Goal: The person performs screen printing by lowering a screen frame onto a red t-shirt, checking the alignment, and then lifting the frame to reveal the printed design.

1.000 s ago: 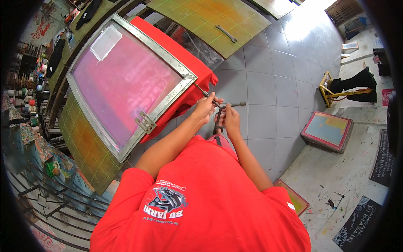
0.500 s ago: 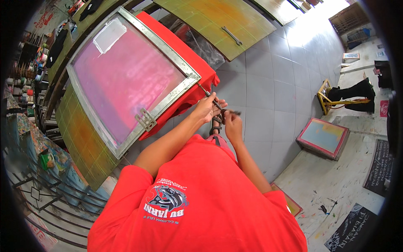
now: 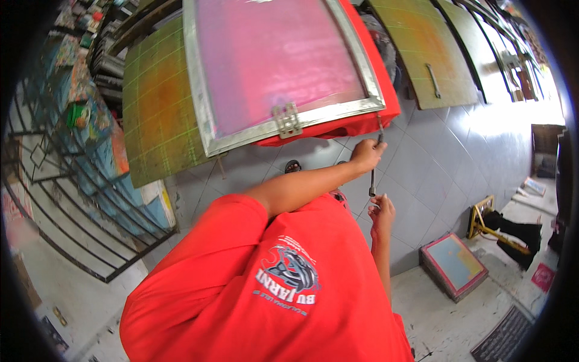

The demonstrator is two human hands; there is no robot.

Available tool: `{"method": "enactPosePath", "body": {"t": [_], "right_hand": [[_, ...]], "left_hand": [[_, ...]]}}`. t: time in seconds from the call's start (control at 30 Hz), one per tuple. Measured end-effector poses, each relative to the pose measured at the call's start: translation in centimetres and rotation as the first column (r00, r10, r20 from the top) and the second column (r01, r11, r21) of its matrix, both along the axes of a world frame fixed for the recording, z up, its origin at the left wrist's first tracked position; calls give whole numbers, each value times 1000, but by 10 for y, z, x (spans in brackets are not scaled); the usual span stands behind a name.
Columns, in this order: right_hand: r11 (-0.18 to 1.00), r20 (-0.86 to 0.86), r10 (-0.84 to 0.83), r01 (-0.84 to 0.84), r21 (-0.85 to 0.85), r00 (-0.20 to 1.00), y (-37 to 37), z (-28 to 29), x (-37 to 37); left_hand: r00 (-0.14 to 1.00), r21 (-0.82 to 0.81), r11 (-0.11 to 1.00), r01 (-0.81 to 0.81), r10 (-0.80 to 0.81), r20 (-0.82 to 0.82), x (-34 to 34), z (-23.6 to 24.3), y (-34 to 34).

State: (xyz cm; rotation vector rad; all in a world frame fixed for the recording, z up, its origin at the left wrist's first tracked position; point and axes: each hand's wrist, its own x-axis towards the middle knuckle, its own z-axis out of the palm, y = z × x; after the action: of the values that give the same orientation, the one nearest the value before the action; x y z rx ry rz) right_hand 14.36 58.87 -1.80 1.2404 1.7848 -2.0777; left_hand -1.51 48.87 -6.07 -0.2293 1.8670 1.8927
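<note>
left hand (image 3: 368,155) closed round a dark metal rod (image 3: 373,179) at three o'clock, right hand (image 3: 383,212) by its lower end, grip unclear, silver-framed screen (image 3: 283,66) at twelve, spanner (image 3: 433,81) on a green board (image 3: 455,66) at two, grey tiled floor (image 3: 422,187)

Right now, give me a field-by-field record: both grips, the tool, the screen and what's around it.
Left grip: closed around the dark metal tool
Right grip: curled by the tool's lower end; contact unclear
Screen: silver-framed, pink, metal bracket on near edge
Tool's upper end: by the screen's near right corner
Red cloth: showing past the screen's near and right edges
Spanner: on the stained green board, right
</note>
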Motion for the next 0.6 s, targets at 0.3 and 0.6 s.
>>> {"method": "enactPosePath", "body": {"t": [0.3, 0.6], "right_hand": [[941, -337, 231, -121, 316, 913, -44, 62, -19], [549, -317, 793, -836, 2, 520, -243, 53, -56]], "left_hand": [[971, -178, 977, 115, -148, -188, 46, -7, -63], [997, -409, 911, -47, 18, -75, 198, 1, -249]]}}
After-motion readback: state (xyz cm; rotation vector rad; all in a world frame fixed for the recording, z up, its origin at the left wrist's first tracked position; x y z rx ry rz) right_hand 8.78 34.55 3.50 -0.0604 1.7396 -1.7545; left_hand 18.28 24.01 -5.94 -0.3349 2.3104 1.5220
